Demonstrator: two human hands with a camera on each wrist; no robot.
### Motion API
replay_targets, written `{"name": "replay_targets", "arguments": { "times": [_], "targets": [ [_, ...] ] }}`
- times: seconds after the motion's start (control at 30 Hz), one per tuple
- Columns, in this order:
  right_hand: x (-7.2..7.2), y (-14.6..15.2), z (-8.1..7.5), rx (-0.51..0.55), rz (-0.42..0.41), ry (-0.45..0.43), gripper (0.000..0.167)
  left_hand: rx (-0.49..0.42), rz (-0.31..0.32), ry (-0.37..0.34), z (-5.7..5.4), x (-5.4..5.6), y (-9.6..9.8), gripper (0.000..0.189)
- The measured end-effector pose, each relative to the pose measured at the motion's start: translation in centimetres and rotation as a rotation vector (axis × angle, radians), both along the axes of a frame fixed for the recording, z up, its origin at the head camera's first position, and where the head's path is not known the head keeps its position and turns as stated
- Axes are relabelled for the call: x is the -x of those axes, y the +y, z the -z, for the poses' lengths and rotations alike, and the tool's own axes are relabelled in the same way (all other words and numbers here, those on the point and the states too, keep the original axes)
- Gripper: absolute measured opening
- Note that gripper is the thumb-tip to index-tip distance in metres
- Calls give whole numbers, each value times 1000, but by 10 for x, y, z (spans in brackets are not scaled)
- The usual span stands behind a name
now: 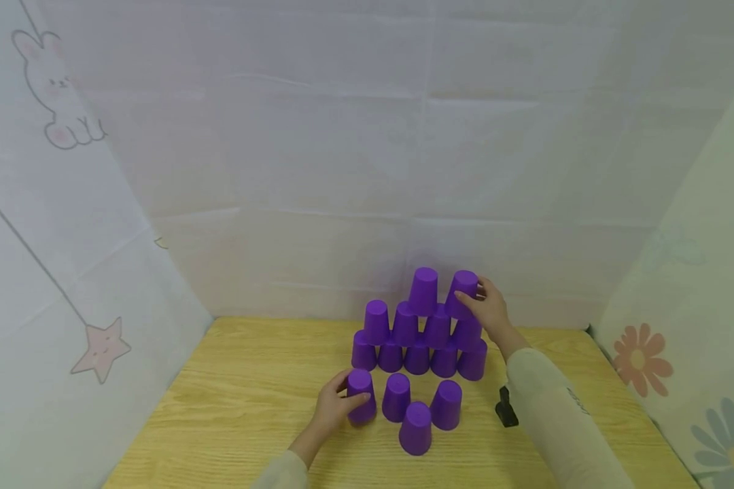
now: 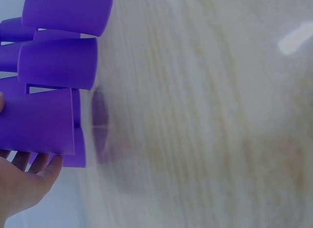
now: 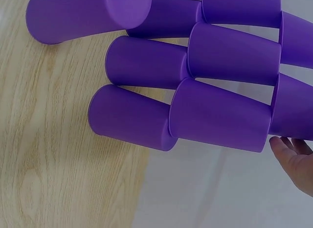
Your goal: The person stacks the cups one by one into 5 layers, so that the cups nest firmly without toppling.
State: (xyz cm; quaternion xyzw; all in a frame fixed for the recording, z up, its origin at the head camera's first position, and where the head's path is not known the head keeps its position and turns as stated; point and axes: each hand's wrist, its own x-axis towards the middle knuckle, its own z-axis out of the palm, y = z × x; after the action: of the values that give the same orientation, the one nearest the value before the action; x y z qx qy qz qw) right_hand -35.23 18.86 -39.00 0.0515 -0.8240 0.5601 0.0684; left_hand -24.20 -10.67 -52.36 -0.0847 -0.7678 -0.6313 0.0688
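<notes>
Purple cups stand mouth down in a stepped wall; its bottom row (image 1: 417, 358) and second row (image 1: 406, 326) have several cups each. On top is a third-row cup (image 1: 424, 292). Beside it my right hand (image 1: 492, 312) grips another third-row cup (image 1: 461, 299), thumb in front and fingers behind, at the right end. My left hand (image 1: 330, 409) holds a purple cup (image 1: 361, 397) by its side at the front left; in the left wrist view this cup's rim (image 2: 72, 123) appears slightly off the table. Three loose cups, one of them a front cup (image 1: 416, 431), stand mouth down nearby.
A small black object (image 1: 506, 411) lies on the wooden table (image 1: 245, 401) by the right sleeve. White cloth (image 1: 318, 170) hangs close behind the cup wall, and printed cloth hangs at both sides.
</notes>
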Motion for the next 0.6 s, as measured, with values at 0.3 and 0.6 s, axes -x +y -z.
{"name": "replay_targets", "arguments": {
  "times": [0.3, 0.6],
  "targets": [
    [-7, 5, 4, -7, -28, 5, 71, 11, 15, 2, -45, -9, 6, 48],
    [-13, 8, 7, -15, -39, 13, 72, 21, 78, -3, -67, -3, 8, 46]
  ]
}}
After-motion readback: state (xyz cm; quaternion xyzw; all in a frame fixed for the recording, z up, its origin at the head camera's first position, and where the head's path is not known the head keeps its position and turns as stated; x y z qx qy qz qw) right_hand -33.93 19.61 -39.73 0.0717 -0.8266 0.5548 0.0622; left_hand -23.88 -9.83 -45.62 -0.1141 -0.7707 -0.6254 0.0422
